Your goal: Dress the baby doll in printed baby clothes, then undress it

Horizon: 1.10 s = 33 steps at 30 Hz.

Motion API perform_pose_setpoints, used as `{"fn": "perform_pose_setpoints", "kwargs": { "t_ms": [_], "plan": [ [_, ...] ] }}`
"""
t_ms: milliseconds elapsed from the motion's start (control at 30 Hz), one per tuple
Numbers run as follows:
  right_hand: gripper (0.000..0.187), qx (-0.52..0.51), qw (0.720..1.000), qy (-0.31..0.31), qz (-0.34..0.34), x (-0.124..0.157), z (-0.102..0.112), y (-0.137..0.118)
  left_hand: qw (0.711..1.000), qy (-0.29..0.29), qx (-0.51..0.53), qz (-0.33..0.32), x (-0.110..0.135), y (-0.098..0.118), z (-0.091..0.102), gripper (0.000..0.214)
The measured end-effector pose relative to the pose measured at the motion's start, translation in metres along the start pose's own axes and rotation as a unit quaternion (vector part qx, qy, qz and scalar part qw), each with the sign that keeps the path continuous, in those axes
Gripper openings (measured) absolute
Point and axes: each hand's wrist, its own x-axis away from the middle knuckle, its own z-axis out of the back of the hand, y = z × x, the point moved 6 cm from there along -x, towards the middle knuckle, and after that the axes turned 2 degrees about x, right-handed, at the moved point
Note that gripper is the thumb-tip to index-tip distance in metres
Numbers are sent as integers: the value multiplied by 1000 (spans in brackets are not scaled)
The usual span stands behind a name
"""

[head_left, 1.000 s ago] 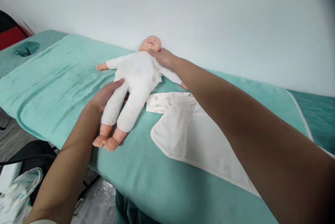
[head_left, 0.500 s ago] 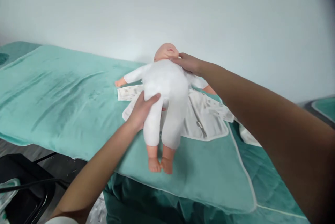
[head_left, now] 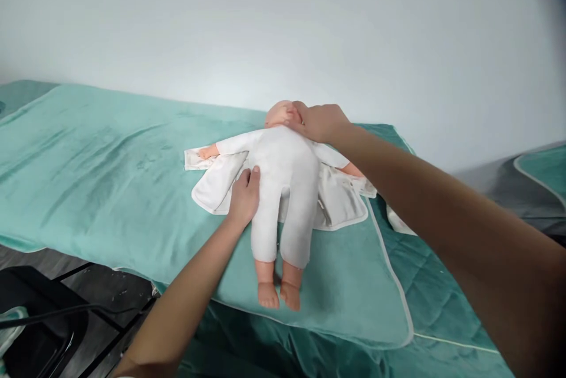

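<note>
A baby doll [head_left: 285, 180] in a white bodysuit lies on its back on an opened white patterned garment [head_left: 338, 201], on a teal towel [head_left: 110, 166]. My left hand [head_left: 244, 196] grips the doll's hip and upper thigh, fingers wrapped under it. My right hand [head_left: 319, 121] cups the side of the doll's head and neck, fingers curled around it. The doll's bare feet [head_left: 278, 294] point toward me near the towel's front edge.
The towel covers a padded teal table [head_left: 442, 307] set against a white wall. A black chair [head_left: 39, 325] stands at the lower left on a dark floor. Another teal-covered surface [head_left: 542, 168] shows at the far right.
Both hands carried the doll to the right and lowered it onto the opened garment. The doll now rests flat, and my left hand shifted from its thigh to its hip.
</note>
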Motion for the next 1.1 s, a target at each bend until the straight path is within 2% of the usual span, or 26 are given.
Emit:
{"fn": "perform_pose_setpoints", "kwargs": {
  "t_ms": [67, 133, 233, 267, 333, 433, 467, 533, 600, 667, 767, 833, 967, 1100],
  "plan": [
    [60, 29, 997, 41, 59, -1, 15, -38, 994, 47, -100, -10, -12, 5, 4, 52],
    [49, 34, 991, 55, 115, 0, 13, -86, 977, 54, -204, -25, -24, 10, 3, 48],
    [43, 69, 968, -9, 243, 0, -18, -159, 953, 55, -296, -29, -35, 11, 2, 38],
    [43, 79, 962, -38, 257, -1, -30, -175, 946, 56, -318, -34, -36, 10, 3, 36],
    [40, 89, 960, -89, 250, -6, -48, -189, 921, 67, -375, -75, -35, 11, 6, 35],
    [32, 64, 968, -108, 217, -11, -53, -183, 863, 101, -473, -149, -36, 13, 15, 30],
    [32, 47, 972, -96, 209, -10, -49, -177, 851, 114, -490, -149, -39, 11, 19, 27],
    [35, 5, 978, -72, 194, -7, -38, -162, 847, 127, -502, -122, -48, 3, 30, 30],
    [38, -29, 981, -59, 183, -1, -30, -148, 864, 128, -476, -103, -59, -5, 39, 30],
    [40, -49, 980, -55, 184, 6, -26, -138, 898, 140, -408, -90, -68, -11, 49, 23],
    [48, -66, 978, -44, 192, 15, -24, -132, 948, 192, -250, -53, -73, -20, 70, 21],
    [53, -63, 977, -44, 198, 19, -23, -132, 966, 210, -146, -37, -73, -26, 81, 18],
    [54, -2, 979, -64, 193, 23, -25, -133, 982, 184, 26, -31, -77, -32, 89, 6],
    [55, 31, 979, -86, 180, 24, -26, -129, 968, 197, 154, 11, -78, -36, 93, 6]
  ]
}}
